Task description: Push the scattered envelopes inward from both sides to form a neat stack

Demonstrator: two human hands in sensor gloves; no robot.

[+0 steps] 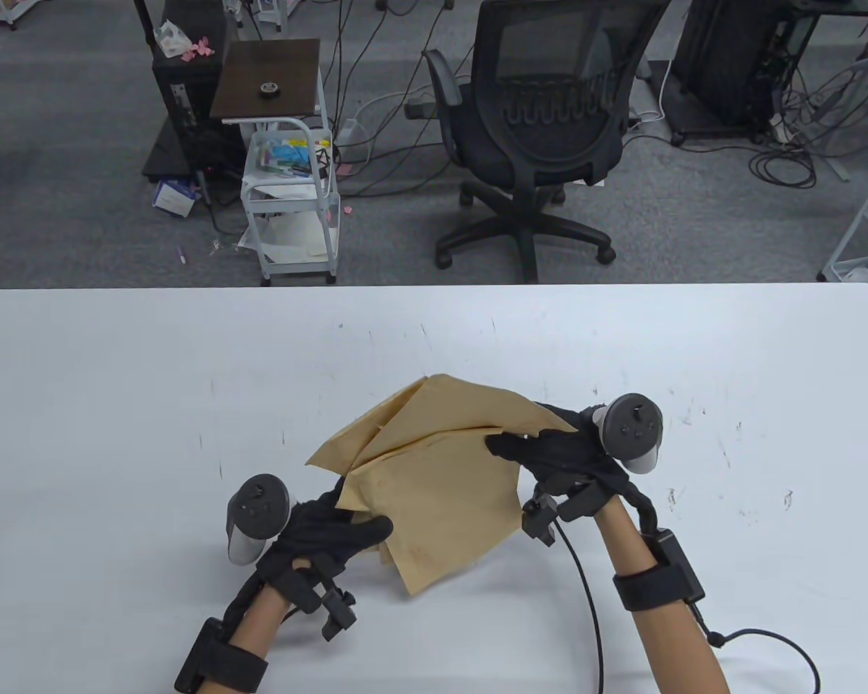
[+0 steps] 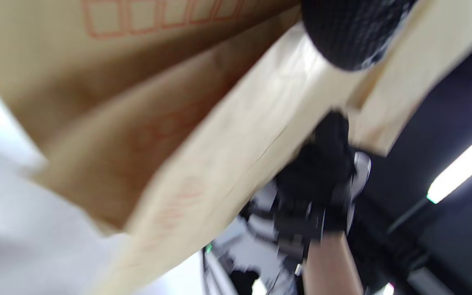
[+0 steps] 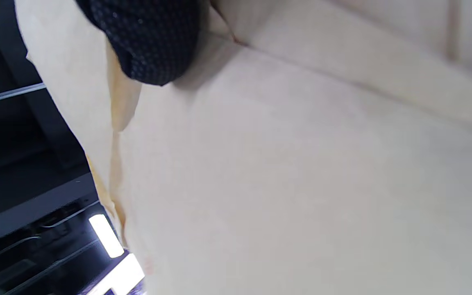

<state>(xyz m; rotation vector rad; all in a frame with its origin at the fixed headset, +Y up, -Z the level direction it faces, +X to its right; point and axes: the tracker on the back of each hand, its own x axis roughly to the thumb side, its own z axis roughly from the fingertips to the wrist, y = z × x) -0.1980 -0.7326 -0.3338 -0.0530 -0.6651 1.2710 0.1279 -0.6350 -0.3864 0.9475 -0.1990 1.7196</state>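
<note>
Several tan envelopes [image 1: 434, 484] form a loose, fanned bunch over the white table [image 1: 116, 405], front centre, corners sticking out at different angles. My left hand [image 1: 333, 535] grips the bunch at its lower left edge, thumb lying on top. My right hand [image 1: 550, 452] grips its upper right edge. In the left wrist view the envelopes [image 2: 146, 135] show from below, tilted, red printed boxes visible, with my fingertip [image 2: 350, 37] on them and my right hand [image 2: 322, 192] beyond. In the right wrist view the envelopes [image 3: 301, 172] fill the frame, with my fingertip [image 3: 150, 41] against them.
A black office chair [image 1: 542, 137] and a white cart [image 1: 289, 195] stand on the floor beyond the table's far edge. A black cable [image 1: 593, 614] runs from my right wrist across the table's front right.
</note>
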